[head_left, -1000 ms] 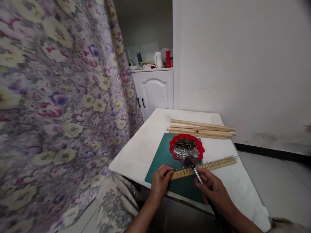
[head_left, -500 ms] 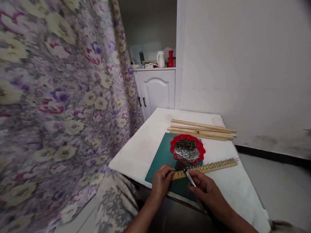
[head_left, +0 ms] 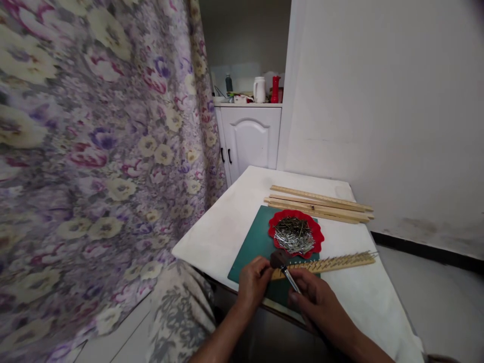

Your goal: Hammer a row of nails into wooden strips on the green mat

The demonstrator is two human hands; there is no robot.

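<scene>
- The wooden strip (head_left: 328, 267) lies across the green mat (head_left: 247, 254), its right end reaching past the mat over the white table (head_left: 215, 242).
- Many nails stand up from the strip, densest toward its right end.
- The left hand (head_left: 252, 283) is at the strip's left end, thumb and forefinger drawn close together; whether they grasp a nail or the strip itself is too small to tell.
- The right hand (head_left: 316, 298) has its fingers wrapped around the handle of a hammer (head_left: 280, 260), whose dark head is just beside the left fingertips.
- A red bowl (head_left: 319, 237) with a scalloped rim sits behind the strip, partly on the mat, holding loose nails (head_left: 294, 236), darker at the back and silvery in front.
- More wooden sticks (head_left: 321, 205) lie side by side behind the bowl.
- A flowered curtain (head_left: 113, 176) hangs on the left.
</scene>
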